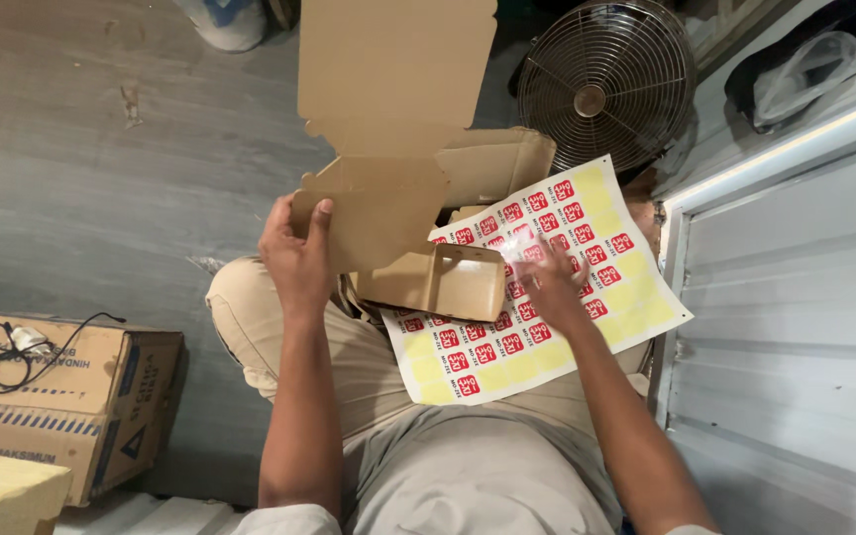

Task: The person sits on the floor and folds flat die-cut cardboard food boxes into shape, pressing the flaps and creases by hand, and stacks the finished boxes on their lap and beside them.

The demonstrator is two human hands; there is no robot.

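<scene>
Left hand [294, 253] grips the open box [398, 213] steady on the lap; right hand [547, 287], blurred, pinches a sticker [519, 250] off the sheet [606, 287].

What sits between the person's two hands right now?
In the head view, a small brown cardboard box sits between the left hand and right hand, overlapping the sticker sheet.
</scene>
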